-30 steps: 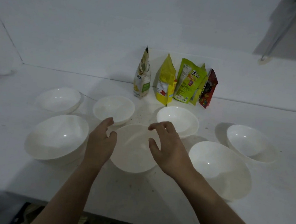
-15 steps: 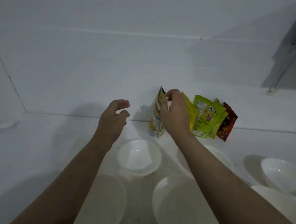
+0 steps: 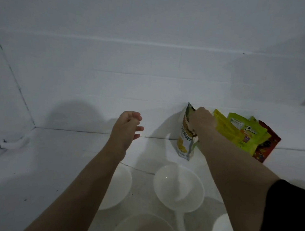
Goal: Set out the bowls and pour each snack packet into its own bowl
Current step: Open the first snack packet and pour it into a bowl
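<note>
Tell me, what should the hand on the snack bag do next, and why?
Probably lift the white-and-yellow fruit snack packet toward the round white bowl just in front. The right hand already grips its top, the left hand hangs free, and the bowl looks empty.

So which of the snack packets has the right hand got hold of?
The white jackfruit packet, leftmost in the row. The right hand grips its top, while the yellow packet, green packet and red packet lean untouched to its right.

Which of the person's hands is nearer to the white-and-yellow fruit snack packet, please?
Right. The right hand grips the white-and-yellow fruit snack packet at its top; the left hand hovers apart, to its left, holding nothing.
</note>
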Tool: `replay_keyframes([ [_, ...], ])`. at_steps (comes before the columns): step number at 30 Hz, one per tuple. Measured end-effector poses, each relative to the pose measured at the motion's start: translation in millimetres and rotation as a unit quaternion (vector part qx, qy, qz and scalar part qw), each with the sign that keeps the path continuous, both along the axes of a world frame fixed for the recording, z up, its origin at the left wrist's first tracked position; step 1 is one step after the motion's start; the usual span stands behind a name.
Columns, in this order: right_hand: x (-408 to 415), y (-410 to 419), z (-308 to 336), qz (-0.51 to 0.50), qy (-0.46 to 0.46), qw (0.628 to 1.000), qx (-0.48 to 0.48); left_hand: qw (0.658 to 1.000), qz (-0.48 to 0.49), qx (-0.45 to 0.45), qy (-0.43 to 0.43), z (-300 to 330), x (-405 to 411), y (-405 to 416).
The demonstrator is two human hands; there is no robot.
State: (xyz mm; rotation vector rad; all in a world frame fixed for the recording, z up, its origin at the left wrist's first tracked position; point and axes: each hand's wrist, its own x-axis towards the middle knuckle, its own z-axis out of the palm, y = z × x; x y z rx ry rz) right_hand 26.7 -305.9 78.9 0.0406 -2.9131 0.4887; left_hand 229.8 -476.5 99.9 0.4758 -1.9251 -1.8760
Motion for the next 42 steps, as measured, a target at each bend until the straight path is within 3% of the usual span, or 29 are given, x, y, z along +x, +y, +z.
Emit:
replay_keyframes([
  [10, -15, -18, -2, 0.023, 0.018, 0.997, 0.077, 0.999, 0.0, 0.017, -0.028, -21, 0, -32],
  [19, 13, -14, 3, 0.053, 0.182, 0.982, 0.024, 0.999, -0.005, 0.041, -0.011, -10, 5, -30],
  [22, 37, -10, 21, 0.067, 0.22, 0.972, -0.055, 0.999, -0.013, 0.048, 0.009, 0, 16, -20],
  [24, 57, -11, 35, 0.096, 0.225, 0.954, -0.174, 0.998, -0.017, 0.048, 0.024, 5, 26, -13],
  [27, 98, -16, 59, 0.127, 0.204, 0.893, -0.381, 0.998, -0.016, 0.044, 0.052, 12, 46, -5],
  [29, 126, -17, 71, 0.136, 0.194, 0.86, -0.452, 0.997, -0.014, 0.047, 0.068, 17, 61, 1],
  [35, 209, -13, 84, 0.203, 0.088, 0.794, -0.566, 0.99, 0.017, 0.07, 0.118, 17, 128, 11],
  [42, 297, -23, 89, 0.295, 0.006, 0.751, -0.591, 0.986, 0.112, 0.053, 0.113, 1, 204, 5],
])
